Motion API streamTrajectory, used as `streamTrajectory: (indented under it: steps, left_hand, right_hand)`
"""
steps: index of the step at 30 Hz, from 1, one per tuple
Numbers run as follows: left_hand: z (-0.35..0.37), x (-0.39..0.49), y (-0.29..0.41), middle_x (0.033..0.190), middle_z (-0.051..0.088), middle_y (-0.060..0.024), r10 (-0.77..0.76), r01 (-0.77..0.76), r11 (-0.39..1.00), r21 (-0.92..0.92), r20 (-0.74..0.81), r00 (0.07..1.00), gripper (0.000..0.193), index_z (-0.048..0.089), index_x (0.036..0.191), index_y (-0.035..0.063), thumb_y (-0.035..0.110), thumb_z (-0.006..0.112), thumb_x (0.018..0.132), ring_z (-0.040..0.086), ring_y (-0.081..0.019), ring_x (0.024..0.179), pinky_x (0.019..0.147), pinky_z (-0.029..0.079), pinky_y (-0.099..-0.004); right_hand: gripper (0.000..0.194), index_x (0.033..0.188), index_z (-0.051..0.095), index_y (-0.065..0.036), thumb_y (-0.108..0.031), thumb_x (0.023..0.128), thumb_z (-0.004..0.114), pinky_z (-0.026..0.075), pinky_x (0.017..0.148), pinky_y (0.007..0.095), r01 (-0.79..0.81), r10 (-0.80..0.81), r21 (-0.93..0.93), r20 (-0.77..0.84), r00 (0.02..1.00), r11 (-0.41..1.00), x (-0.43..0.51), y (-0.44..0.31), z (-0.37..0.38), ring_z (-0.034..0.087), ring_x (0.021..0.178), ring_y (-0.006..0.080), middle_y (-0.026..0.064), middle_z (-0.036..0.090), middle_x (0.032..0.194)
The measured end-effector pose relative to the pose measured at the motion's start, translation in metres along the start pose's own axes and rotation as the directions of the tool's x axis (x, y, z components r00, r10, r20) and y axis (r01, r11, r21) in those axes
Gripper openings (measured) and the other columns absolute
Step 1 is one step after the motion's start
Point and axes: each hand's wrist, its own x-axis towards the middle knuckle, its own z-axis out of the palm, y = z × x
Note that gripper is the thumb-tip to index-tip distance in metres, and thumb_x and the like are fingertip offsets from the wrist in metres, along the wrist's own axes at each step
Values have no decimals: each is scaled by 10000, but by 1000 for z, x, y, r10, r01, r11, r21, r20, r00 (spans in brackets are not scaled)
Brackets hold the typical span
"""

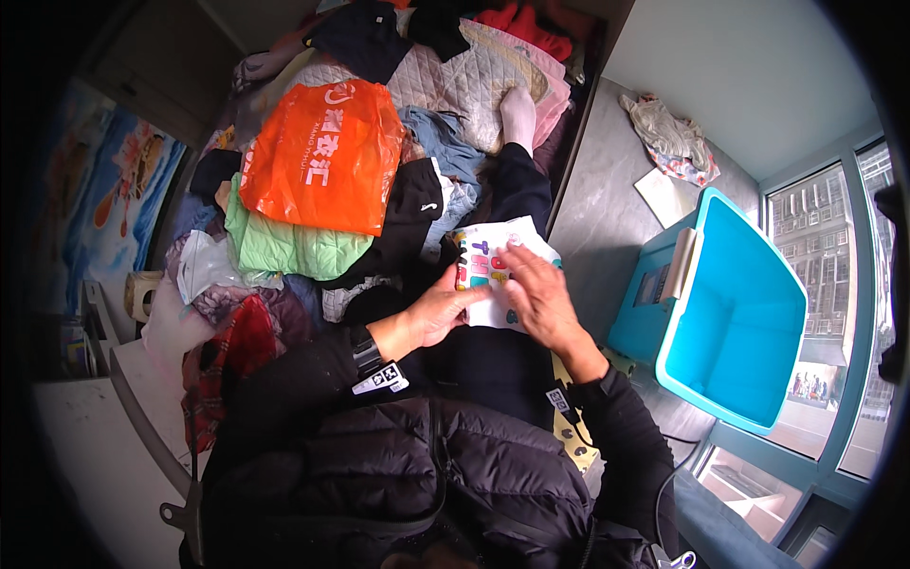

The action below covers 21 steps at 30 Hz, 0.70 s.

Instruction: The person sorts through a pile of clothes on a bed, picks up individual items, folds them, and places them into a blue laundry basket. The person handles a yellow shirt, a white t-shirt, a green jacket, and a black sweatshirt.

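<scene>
A folded white garment with colourful printed letters rests over my lap. My left hand grips its left edge, with the thumb on top and the fingers partly hidden beneath. Across the print lies my right hand, flat on the cloth with its fingers stretched out. Just beyond, black garments with a white logo and pale blue denim are heaped. An orange plastic bag bearing writing sits on a light green puffer garment to the left.
On the grey ledge at right, a turquoise storage box leans open beside the window. Crumpled cloth and a pale flat piece lie behind it. A quilted cover spreads across the far side. Red plaid cloth hangs at left.
</scene>
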Motion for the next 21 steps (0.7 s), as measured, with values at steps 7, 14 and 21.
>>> streamTrajectory:
  steps: [7, 14, 21]
  left_hand:
    - [2, -17, 7, 1218, 598, -32, 69, -64, 981, 184, -16, 998, 660, 306, 1519, 129, -1, 577, 931, 602, -93, 964, 678, 496, -232]
    - [30, -43, 120, 1281, 626, -54, 72, -286, 780, 557, 374, 925, 580, 473, 1448, 21, -1, 585, 880, 600, -121, 1120, 1005, 455, -292]
    - [44, -94, 220, 1206, 656, -84, 194, -428, 687, 587, 420, 887, 438, 638, 1251, -9, -54, 518, 833, 603, -133, 1132, 1024, 437, -281]
  right_hand:
    - [608, 1389, 544, -117, -462, 903, 665, 423, 1049, 474, -210, 219, -125, 57, 974, 970, 48, 30, 1, 477, 1344, 356, 197, 515, 1425]
    - [1009, 1502, 339, 30, -659, 838, 656, 351, 1115, 328, -340, -107, 794, 449, 887, 504, 125, 19, -63, 454, 1333, 228, 153, 490, 1446]
    - [911, 1351, 531, 17, -662, 776, 725, 463, 1006, 301, -302, -399, 930, 364, 842, 212, 141, -17, -79, 591, 1131, 153, 70, 626, 1208]
